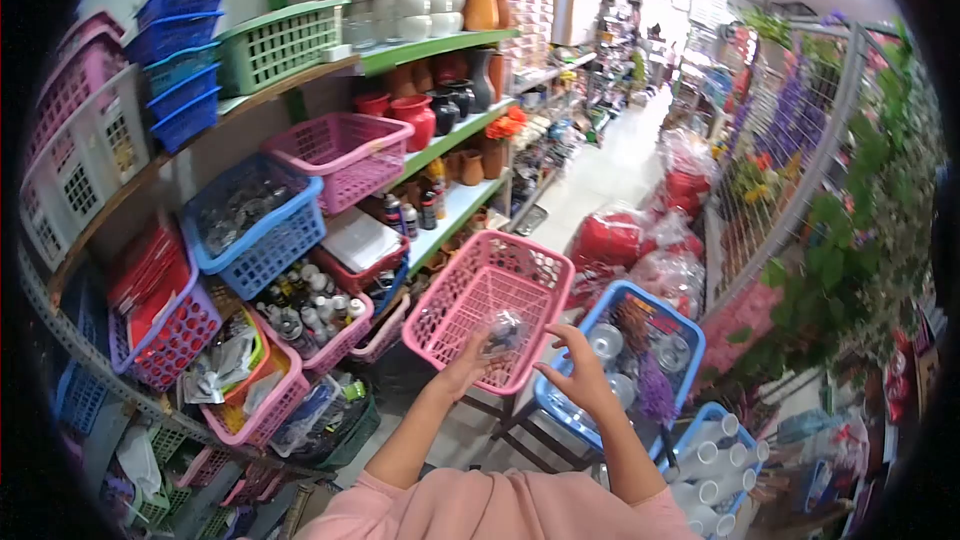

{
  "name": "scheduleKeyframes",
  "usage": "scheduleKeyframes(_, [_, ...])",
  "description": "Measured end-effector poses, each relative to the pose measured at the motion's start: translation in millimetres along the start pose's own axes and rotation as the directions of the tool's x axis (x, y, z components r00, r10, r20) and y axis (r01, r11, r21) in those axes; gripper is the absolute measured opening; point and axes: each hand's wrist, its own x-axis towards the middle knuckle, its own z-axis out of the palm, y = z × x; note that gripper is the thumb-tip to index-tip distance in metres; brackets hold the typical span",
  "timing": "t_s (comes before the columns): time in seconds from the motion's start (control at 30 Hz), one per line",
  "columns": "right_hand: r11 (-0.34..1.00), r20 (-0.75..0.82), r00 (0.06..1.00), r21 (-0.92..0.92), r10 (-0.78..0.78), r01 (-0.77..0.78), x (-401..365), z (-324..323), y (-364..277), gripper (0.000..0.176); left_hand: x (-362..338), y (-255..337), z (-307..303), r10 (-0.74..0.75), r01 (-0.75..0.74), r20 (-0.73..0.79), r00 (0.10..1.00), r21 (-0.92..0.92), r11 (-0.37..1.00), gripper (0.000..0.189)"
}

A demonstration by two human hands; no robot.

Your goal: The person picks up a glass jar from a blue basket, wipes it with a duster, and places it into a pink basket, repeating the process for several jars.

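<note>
A pink plastic basket (545,260) stands on a dark stool in front of me, with a small clear item (507,325) inside it. My left hand (468,365) is over the basket's near left edge, fingers apart, close to the clear item; no hold on it shows. My right hand (575,365) is raised between the pink basket and a blue basket (690,325), its thumb and fingers spread with nothing between them. The blue basket holds clear glass-like vessels and a purple flower bunch (657,388).
Shelves at left carry a light blue basket (262,262), an upper pink basket (350,175), bottles and vases. Red plastic-wrapped bundles (610,238) lie beyond the blue basket. Another blue basket with white cups (708,455) is at lower right, near a wire rack with flowers.
</note>
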Motion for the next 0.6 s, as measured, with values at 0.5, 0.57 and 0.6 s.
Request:
scheduleKeyframes(0.5, [0.899,0.173,0.929,0.360,-0.327,0.250,196.9,172.9,-125.2,0.043,-58.8,189.0,-190.7,0.318,-0.221,-0.132,0.939,0.475,0.852,0.076])
scheduleKeyframes(0.57, [0.851,-0.014,0.919,0.371,-0.395,0.372,226.7,197.1,-141.6,0.040,-73.3,229.3,-212.3,0.439,-0.375,0.000,0.899,0.519,0.768,0.079])
scheduleKeyframes(0.6, [0.832,-0.059,0.931,0.431,-0.361,0.350,239.6,207.8,-154.6,0.039,-87.0,254.5,-203.1,0.542,-0.443,0.011,0.840,0.592,0.673,0.078])
